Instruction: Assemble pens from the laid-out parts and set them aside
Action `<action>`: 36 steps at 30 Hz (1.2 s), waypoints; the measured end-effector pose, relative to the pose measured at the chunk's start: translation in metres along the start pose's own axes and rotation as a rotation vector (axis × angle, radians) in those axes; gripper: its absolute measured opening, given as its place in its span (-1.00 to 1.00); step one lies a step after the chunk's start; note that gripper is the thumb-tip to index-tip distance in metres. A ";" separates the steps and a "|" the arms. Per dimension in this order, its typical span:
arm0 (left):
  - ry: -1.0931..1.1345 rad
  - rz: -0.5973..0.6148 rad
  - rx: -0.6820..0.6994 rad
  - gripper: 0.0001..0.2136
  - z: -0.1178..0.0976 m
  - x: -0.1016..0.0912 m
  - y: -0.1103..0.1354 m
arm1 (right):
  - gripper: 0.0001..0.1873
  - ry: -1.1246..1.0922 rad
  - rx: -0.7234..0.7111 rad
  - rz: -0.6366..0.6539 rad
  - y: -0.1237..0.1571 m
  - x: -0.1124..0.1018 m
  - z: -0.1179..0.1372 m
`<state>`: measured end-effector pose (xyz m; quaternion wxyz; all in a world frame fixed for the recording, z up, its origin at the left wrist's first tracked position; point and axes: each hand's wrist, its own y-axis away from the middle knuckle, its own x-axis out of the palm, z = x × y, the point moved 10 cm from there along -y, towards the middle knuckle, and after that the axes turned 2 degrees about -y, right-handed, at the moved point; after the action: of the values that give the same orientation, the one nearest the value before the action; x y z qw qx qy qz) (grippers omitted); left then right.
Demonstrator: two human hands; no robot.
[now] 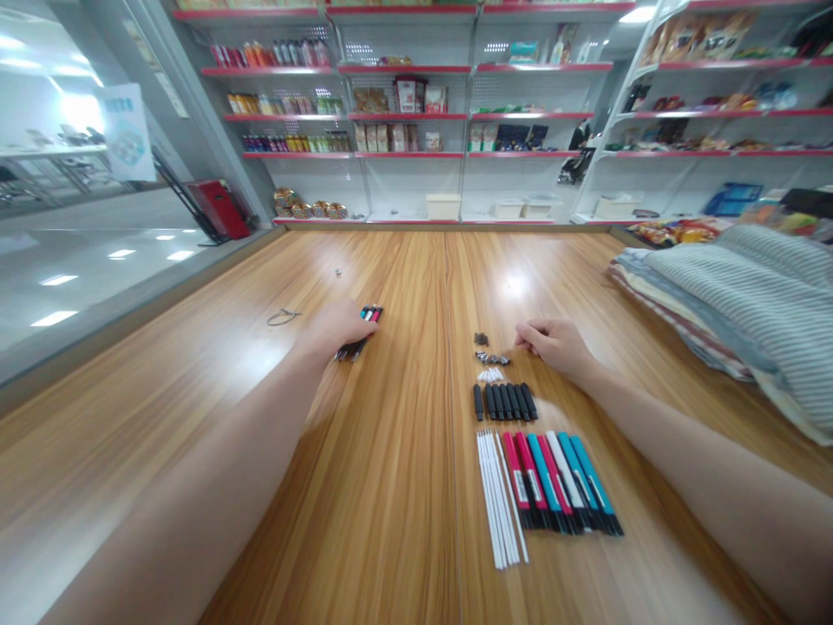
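On the left side of the table, my left hand is closed around a small bundle of assembled pens with black, blue, white and pink parts. Its thumb lies across them, and the other fingers are mostly hidden. My right hand rests with curled, pinched fingertips just right of the small metal pen tips; anything inside the pinch is too small to make out. Near it are little dark springs or parts, small white pieces, black grip sleeves, white refills and coloured pen barrels.
A thin loop of cord or wire and a tiny shiny piece lie at the far left. Folded striped cloth is piled along the right edge. Stocked shelves stand behind the table, with a red trolley on the floor.
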<state>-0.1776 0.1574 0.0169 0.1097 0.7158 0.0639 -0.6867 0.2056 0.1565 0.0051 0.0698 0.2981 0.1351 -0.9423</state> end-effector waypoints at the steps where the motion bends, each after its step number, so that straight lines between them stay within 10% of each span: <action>1: -0.003 0.001 0.000 -0.51 0.000 0.000 0.000 | -0.57 0.002 0.000 0.000 0.000 0.000 0.000; 36: -0.064 -0.016 0.028 -0.47 -0.006 0.004 -0.005 | -0.56 0.065 0.002 0.050 0.001 0.003 0.004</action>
<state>-0.1730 0.1637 0.0127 0.0960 0.6944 0.0565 -0.7109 0.2010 0.1538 0.0061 0.0886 0.3318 0.1287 -0.9303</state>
